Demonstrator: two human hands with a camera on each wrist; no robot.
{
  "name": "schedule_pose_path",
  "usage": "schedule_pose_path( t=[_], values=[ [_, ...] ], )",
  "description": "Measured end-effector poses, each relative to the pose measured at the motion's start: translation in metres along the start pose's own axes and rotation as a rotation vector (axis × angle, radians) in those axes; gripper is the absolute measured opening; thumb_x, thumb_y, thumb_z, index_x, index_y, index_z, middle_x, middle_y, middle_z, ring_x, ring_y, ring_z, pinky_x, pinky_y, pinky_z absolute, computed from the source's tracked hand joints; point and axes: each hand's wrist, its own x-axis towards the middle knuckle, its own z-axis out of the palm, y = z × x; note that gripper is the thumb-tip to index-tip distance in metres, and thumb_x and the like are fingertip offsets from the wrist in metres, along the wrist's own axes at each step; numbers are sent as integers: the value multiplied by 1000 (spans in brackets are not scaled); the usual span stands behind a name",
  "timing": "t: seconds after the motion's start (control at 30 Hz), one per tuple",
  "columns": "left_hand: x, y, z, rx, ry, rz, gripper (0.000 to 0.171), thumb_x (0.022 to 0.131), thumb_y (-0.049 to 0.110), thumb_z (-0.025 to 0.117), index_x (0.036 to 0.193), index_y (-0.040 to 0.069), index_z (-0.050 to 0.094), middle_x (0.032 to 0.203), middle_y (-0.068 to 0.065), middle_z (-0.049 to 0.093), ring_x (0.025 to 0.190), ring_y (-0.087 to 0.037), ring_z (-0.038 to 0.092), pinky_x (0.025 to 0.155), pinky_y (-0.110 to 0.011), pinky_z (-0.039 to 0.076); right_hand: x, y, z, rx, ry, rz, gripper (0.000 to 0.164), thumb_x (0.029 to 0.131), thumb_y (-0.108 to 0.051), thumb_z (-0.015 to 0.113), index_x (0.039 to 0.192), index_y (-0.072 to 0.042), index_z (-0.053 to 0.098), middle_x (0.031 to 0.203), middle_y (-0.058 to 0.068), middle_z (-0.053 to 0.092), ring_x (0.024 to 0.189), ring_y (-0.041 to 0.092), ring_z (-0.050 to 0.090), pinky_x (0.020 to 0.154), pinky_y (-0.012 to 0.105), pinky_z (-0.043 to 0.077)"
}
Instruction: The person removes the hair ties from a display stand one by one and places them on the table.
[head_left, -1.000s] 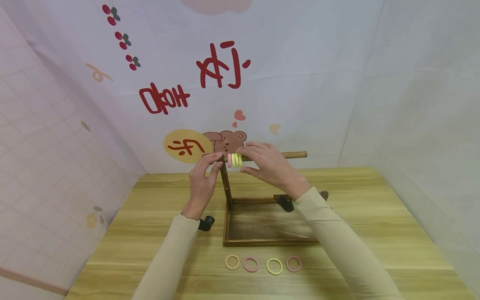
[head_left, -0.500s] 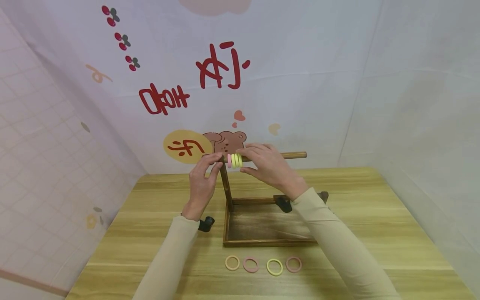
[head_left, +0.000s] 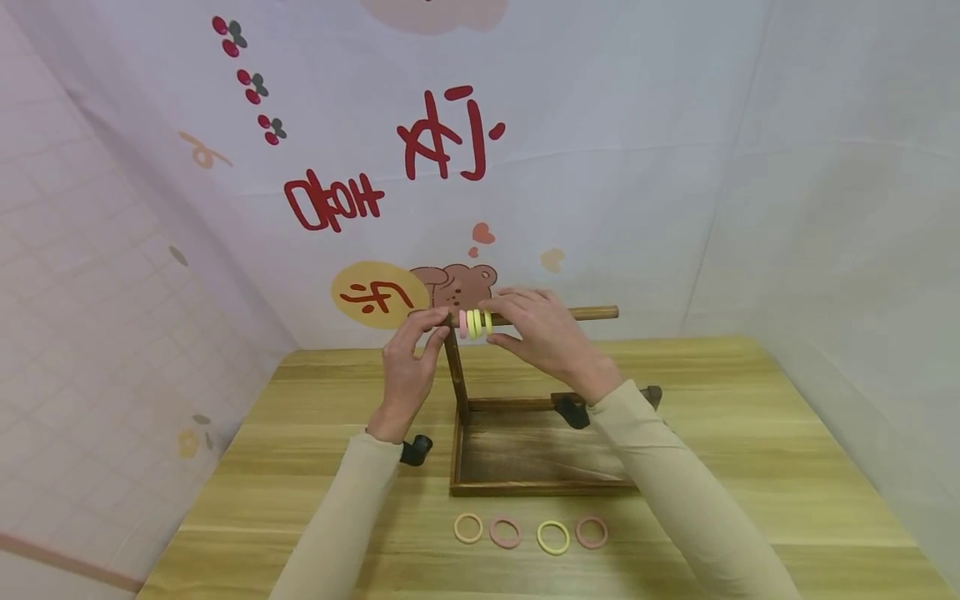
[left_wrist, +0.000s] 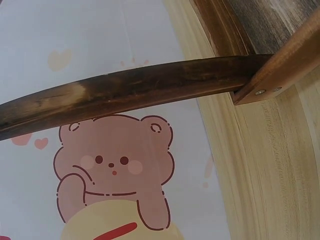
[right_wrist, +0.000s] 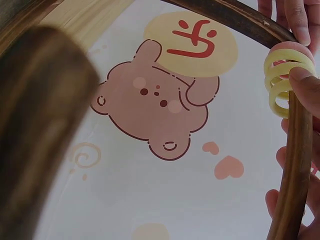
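A wooden stand has an upright post (head_left: 456, 375) and a horizontal rod (head_left: 596, 313) reaching right from its top. On the rod's left part hang a pink ring (head_left: 462, 326), two yellow rings (head_left: 474, 324) and, slightly apart to their right, a third yellow ring (head_left: 488, 323). My right hand (head_left: 546, 337) pinches this third ring; the right wrist view shows the thumb (right_wrist: 306, 82) against it and fingers behind the rod. My left hand (head_left: 407, 367) holds the corner where post and rod meet, thumb below and fingers above. The left wrist view shows the post (left_wrist: 150, 85) but no hand.
The stand's shallow wooden tray base (head_left: 540, 489) sits on the table (head_left: 300, 433). In front of it lie an orange ring (head_left: 468, 528), a pink ring (head_left: 506, 533), a yellow ring (head_left: 553, 538) and another pink ring (head_left: 592, 532). A printed cloth (head_left: 637, 192) hangs behind.
The rightmost yellow ring has slid a little right along the rod with my right hand, leaving a gap to the others. My left hand keeps its place; the head view has shifted slightly.
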Motion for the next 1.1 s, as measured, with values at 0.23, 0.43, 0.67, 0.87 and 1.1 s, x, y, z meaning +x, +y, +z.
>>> schedule_pose_path(
  t=[0.23, 0.43, 0.67, 0.87, 1.1],
  values=[
    [0, 1, 1, 6, -5, 1, 22, 94, -2, 73, 116, -1, 73, 119, -13, 73, 108, -28, 71, 95, -35, 57, -4, 2, 1, -3, 14, -3, 49, 93, -28, 81, 136, -11, 67, 133, 10, 69, 128, 30, 61, 104, 54, 48],
    [0, 2, 0, 9, -2, -9, 20, 94, -2, 73, 114, -1, 73, 119, -13, 73, 109, -28, 71, 96, -32, 56, -5, 2, -2, 10, 17, 3, 48, 93, -28, 81, 136, -11, 67, 132, 8, 70, 128, 30, 61, 104, 54, 48],
    [-1, 0, 2, 7, 4, 7, 22, 93, -3, 73, 115, 1, 74, 119, -12, 73, 109, -27, 71, 94, -38, 58, -9, 4, -3, 21, 29, 27, 51, 91, -28, 83, 135, -10, 67, 132, 7, 70, 128, 29, 61, 103, 53, 48],
    [-1, 0, 2, -1, 6, 8, 23, 93, -5, 73, 115, 1, 74, 119, -13, 73, 109, -28, 71, 95, -35, 57, -12, 7, -2, 24, 39, 40, 50, 90, -27, 84, 133, -10, 68, 131, 8, 70, 128, 29, 60, 102, 54, 49],
    [-1, 0, 2, 13, 11, 9, 22, 93, -3, 73, 115, 0, 74, 119, -12, 74, 108, -27, 71, 94, -37, 58, -15, 9, -4, 27, 58, 35, 51, 89, -26, 85, 133, -7, 68, 131, 11, 70, 127, 31, 61, 103, 54, 49]
  ],
)
